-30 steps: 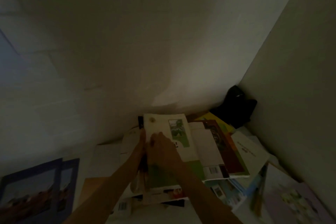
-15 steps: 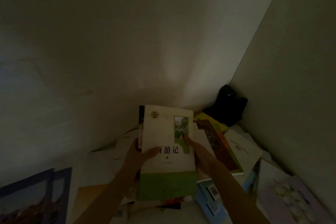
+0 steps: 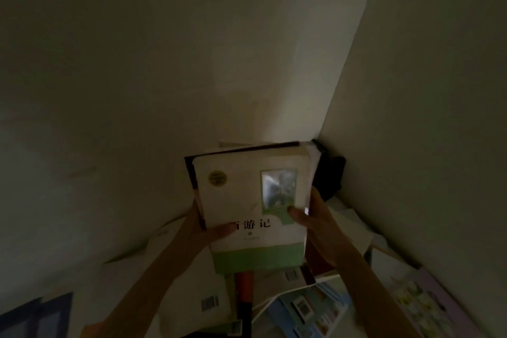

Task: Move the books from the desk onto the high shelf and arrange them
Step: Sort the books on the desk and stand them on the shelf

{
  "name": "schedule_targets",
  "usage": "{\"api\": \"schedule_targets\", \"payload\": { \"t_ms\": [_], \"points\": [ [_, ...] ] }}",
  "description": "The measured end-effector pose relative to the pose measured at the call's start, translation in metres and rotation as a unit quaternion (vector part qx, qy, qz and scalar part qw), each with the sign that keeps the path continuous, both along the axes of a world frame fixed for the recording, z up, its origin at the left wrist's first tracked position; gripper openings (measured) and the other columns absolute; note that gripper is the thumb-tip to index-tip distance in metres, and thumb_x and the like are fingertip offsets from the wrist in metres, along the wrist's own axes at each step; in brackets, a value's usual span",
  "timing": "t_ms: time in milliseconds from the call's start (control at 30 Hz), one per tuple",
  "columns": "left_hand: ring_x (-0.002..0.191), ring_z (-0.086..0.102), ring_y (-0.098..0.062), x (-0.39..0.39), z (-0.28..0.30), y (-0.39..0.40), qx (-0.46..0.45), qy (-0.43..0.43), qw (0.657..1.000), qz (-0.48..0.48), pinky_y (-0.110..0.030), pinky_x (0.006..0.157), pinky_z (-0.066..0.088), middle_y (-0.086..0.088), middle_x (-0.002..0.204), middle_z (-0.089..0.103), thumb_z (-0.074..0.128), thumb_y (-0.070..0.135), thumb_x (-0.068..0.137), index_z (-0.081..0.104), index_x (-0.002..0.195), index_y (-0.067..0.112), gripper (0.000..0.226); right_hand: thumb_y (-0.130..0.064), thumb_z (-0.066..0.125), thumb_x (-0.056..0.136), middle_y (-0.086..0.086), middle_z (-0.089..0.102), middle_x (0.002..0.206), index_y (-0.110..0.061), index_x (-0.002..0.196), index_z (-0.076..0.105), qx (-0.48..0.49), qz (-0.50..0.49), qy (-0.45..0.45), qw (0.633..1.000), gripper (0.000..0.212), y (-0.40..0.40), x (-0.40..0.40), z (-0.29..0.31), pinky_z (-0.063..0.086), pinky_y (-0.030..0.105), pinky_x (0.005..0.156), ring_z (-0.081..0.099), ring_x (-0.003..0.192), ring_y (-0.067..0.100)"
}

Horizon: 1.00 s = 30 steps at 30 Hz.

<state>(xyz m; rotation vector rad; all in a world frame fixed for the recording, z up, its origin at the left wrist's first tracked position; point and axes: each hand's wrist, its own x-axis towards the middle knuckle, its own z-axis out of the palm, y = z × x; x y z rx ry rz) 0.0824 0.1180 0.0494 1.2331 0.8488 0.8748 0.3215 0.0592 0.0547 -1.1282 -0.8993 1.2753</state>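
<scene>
Glossy paper cover on the white-and-green book (image 3: 252, 208), matt painted wall (image 3: 164, 63), glossy booklets (image 3: 310, 307)

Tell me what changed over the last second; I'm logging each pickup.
The green-and-white book came up off the pile, lifted toward the camera with a black-edged book behind it. The right hand moved from on top of the cover to its right edge; the left hand keeps its grip on the left edge. The scattered books below stayed put.

The stack of books (image 3: 252, 208) topped by the white-and-green cover has risen off the table, the left hand (image 3: 211, 230) and right hand (image 3: 315, 222) now gripping its side edges.
</scene>
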Motion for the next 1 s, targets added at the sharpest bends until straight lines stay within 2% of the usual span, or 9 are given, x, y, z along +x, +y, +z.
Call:
{"api": "schedule_targets", "payload": {
  "t_ms": [133, 233, 333, 400, 600, 733, 800, 933, 1000],
  "points": [
    [0.092, 0.063, 0.003, 0.005, 0.003, 0.002, -0.004, 0.070, 0.996, -0.058, -0.014, 0.070, 0.052, 0.015, 0.106, 0.064, 0.082, 0.014, 0.062, 0.046, 0.120, 0.031, 0.070, -0.033, 0.083, 0.067, -0.003, 0.051, 0.137, -0.038, 0.135, 0.037, 0.000, 0.014, -0.132, 0.991, 0.082, -0.013, 0.004, -0.024, 0.044, 0.053, 0.100, 0.049, 0.128, 0.023],
    [0.087, 0.057, 0.001, 0.006, 0.002, 0.000, 0.002, 0.137, 0.990, -0.027, -0.004, 0.060, 0.046, 0.014, 0.093, 0.057, 0.083, 0.008, 0.063, 0.053, 0.106, 0.017, 0.053, -0.022, 0.084, 0.066, -0.007, 0.054, 0.132, -0.034, 0.137, 0.030, -0.019, 0.033, -0.205, 0.978, 0.091, -0.017, -0.004, -0.039, 0.048, 0.031, 0.098, 0.051, 0.124, 0.008],
    [0.098, 0.059, -0.010, 0.002, -0.015, 0.004, -0.028, 0.114, 0.993, -0.009, -0.012, 0.063, 0.052, 0.007, 0.101, 0.061, 0.089, 0.056, 0.021, 0.054, 0.109, 0.015, 0.103, -0.014, 0.082, 0.068, -0.001, 0.049, 0.136, -0.022, 0.146, 0.017, -0.015, 0.026, -0.173, 0.984, 0.102, -0.013, -0.018, -0.047, 0.052, 0.023, 0.088, 0.053, 0.119, 0.006],
    [0.103, 0.061, -0.016, 0.006, -0.029, 0.002, -0.073, 0.100, 0.992, 0.026, -0.021, 0.068, 0.055, 0.004, 0.108, 0.063, 0.086, 0.063, 0.013, 0.054, 0.115, 0.018, 0.116, 0.005, 0.072, 0.074, 0.002, 0.046, 0.136, -0.017, 0.148, 0.011, -0.040, -0.005, -0.143, 0.989, 0.099, -0.006, -0.025, -0.051, 0.053, 0.018, 0.080, 0.055, 0.109, -0.002],
    [0.097, 0.062, -0.009, 0.022, -0.035, -0.006, -0.085, 0.051, 0.988, 0.115, -0.021, 0.065, 0.055, 0.007, 0.113, 0.061, 0.088, 0.059, 0.026, 0.045, 0.122, 0.030, 0.109, 0.008, 0.064, 0.080, -0.006, 0.057, 0.114, -0.010, 0.143, 0.030, -0.041, -0.048, -0.102, 0.993, 0.074, 0.006, -0.031, -0.037, 0.051, 0.010, 0.062, 0.063, 0.085, -0.009],
    [0.098, 0.057, -0.016, 0.012, -0.012, -0.013, -0.051, 0.060, 0.979, 0.189, -0.027, 0.074, 0.050, 0.002, 0.113, 0.056, 0.077, 0.015, 0.070, 0.041, 0.121, 0.028, 0.064, 0.000, 0.068, 0.079, 0.003, 0.062, 0.117, -0.013, 0.133, 0.043, -0.002, -0.035, -0.124, 0.992, 0.061, 0.008, -0.044, -0.009, 0.055, 0.019, 0.066, 0.065, 0.101, 0.014],
    [0.096, 0.060, -0.015, -0.006, 0.005, -0.017, -0.032, 0.061, 0.975, 0.210, -0.025, 0.072, 0.051, 0.001, 0.111, 0.058, 0.076, 0.018, 0.071, 0.042, 0.124, 0.026, 0.064, -0.002, 0.068, 0.079, 0.001, 0.064, 0.114, -0.017, 0.129, 0.045, 0.028, -0.024, -0.119, 0.992, 0.057, 0.008, -0.060, 0.010, 0.057, 0.023, 0.067, 0.066, 0.100, 0.019],
    [0.097, 0.062, -0.019, -0.063, 0.051, -0.035, 0.012, 0.063, 0.965, 0.253, -0.029, 0.072, 0.054, -0.002, 0.114, 0.061, 0.076, 0.037, 0.058, 0.045, 0.127, 0.022, 0.077, -0.004, 0.068, 0.078, -0.004, 0.064, 0.112, -0.024, 0.128, 0.045, 0.088, 0.010, -0.098, 0.991, 0.059, 0.002, -0.113, 0.053, 0.055, 0.020, 0.065, 0.067, 0.090, 0.006],
    [0.090, 0.061, -0.013, -0.099, 0.074, -0.051, 0.045, 0.067, 0.957, 0.278, -0.020, 0.063, 0.052, 0.000, 0.112, 0.059, 0.075, 0.034, 0.064, 0.045, 0.127, 0.021, 0.071, -0.007, 0.069, 0.077, -0.008, 0.065, 0.110, -0.028, 0.128, 0.045, 0.110, 0.038, -0.083, 0.990, 0.060, -0.004, -0.147, 0.072, 0.055, 0.019, 0.064, 0.067, 0.090, 0.005]
  ]
}}
